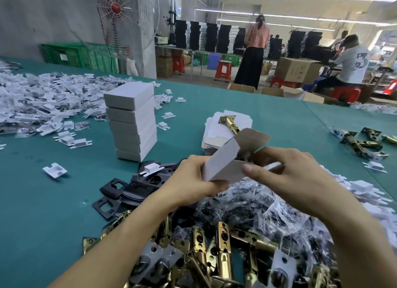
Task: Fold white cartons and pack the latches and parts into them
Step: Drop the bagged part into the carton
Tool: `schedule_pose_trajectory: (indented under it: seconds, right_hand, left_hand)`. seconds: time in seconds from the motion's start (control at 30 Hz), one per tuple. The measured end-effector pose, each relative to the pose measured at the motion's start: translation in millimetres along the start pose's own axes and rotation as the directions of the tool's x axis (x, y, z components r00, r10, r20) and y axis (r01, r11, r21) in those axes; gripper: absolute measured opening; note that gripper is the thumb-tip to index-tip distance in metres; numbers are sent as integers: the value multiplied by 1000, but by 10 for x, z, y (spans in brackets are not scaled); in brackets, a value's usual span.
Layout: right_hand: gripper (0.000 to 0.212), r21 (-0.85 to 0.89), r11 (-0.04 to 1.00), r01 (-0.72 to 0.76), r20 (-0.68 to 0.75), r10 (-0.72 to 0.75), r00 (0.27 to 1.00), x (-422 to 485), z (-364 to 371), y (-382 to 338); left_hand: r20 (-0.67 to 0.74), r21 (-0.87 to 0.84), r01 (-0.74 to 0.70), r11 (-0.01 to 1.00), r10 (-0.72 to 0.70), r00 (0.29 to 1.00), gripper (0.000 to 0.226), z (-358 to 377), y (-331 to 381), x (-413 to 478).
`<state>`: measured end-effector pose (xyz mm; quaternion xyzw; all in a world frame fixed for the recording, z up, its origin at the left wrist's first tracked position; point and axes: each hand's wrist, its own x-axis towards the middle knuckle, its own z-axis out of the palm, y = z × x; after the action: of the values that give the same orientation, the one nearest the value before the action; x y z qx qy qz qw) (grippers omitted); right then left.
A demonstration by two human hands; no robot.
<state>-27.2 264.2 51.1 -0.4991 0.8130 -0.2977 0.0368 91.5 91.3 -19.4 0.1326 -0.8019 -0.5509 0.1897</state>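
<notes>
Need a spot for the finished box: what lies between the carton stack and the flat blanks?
Head view: mostly bare teal table, plus two small white inserts, between the carton stack and the flat blanks.

Carton (222, 159) contents barely visible inside, latch pile (223, 244) cut off at bottom edge

One open carton (223, 158) near; about six closed cartons (131, 120) stacked left; one fan (126, 19) far left; one standing person (256, 49), one seated person (350, 62) far right.

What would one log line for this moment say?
left hand: grips carton | right hand: pinches its open end | flap: up | parts: inside
</notes>
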Motion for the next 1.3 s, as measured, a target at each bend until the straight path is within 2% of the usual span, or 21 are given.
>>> schedule_pose_trajectory:
  seconds: [0.07, 0.13, 0.2, 0.33, 0.4, 0.53, 0.67, 0.73, 0.77, 0.83, 0.9, 0.97, 1.0, 1.07, 1.13, 1.17, 1.2, 1.27, 1.3]
  right_hand:
    - [19, 166, 985, 44, -121, -24, 992, -1, 5, -50]
    - [15, 213, 967, 137, -258, -79, 963, -20, 9, -166]
    - [14, 141, 964, 227, -352, -166, 921, -71, 11, -303]
    - [24, 23, 950, 312, -397, -278, 875, -185, -12, -519]
    - [19, 33, 953, 303, -447, -257, 857, -221, -11, -570]
    - [11, -41, 967, 251, -529, -234, 816, -241, 32, -620]
    - [13, -86, 955, 284, -574, -280, 770, -232, 85, -635]
    - [11, -141, 949, 283, -595, -310, 741, -235, 92, -620]
    - [11, -164, 949, 270, -601, -313, 735, -234, 91, -609]
    - [11, -200, 957, 210, -597, -289, 749, -222, 83, -570]
    - [13, -167, 978, 125, -550, -198, 811, -180, 75, -489]
    - [19, -76, 997, 25, -395, -53, 917, -113, 47, -382]
    - [24, -53, 998, -15, -286, -1, 958, -79, 30, -330]
    - [48, -30, 998, -60, -75, 58, 996, -43, 14, -252]
    - [68, -28, 997, -65, 29, 66, 997, -36, 14, -191]
    - [67, -35, 998, -45, 19, 45, 999, -29, 5, -170]
    - [57, -26, 1000, -15, -46, 14, 999, -28, -4, -159]
    - [26, 112, 993, 29, -278, 4, 960, -45, -28, -169]
    - [19, 190, 980, 51, -379, 26, 925, -55, -40, -187]
  left_hand:
    - [20, -56, -48, 997, 49, 999, 26, 0, 27, -7]
    - [20, -126, -105, 986, 109, 994, 29, 20, 55, -10]
    - [-34, -177, -173, 969, 170, 985, 25, 33, 70, -9]
    - [-174, -252, -298, 921, 260, 950, 21, 44, 88, 3]
    - [-207, -262, -327, 908, 278, 938, 27, 55, 95, 6]
    - [-260, -188, -387, 903, 334, 906, 23, 55, 128, -19]
    - [-285, -170, -422, 890, 365, 886, 47, 51, 151, 7]
    - [-296, -139, -415, 899, 363, 884, 44, 56, 155, 5]
    - [-298, -112, -407, 906, 360, 884, 35, 56, 157, 2]
    - [-288, -28, -373, 927, 350, 891, 17, 61, 143, -6]
    - [-245, 85, -348, 933, 359, 901, 22, 56, 132, -7]
    - [-212, 171, -308, 936, 340, 916, 39, 50, 111, -6]
    - [-193, 191, -276, 942, 312, 930, 37, 37, 85, 2]
    - [-154, 225, -219, 949, 257, 954, 24, 27, 42, 18]
    - [-125, 234, -154, 960, 187, 974, 19, 35, 30, 19]
    - [-118, 207, -119, 971, 145, 982, 15, 32, 24, 22]
    - [-120, 159, -87, 983, 106, 987, 13, 24, 25, 26]
    - [-145, 6, -50, 999, 51, 988, 23, 1, 34, 25]
    - [-169, -67, -48, 997, 36, 985, 26, -16, 41, 30]
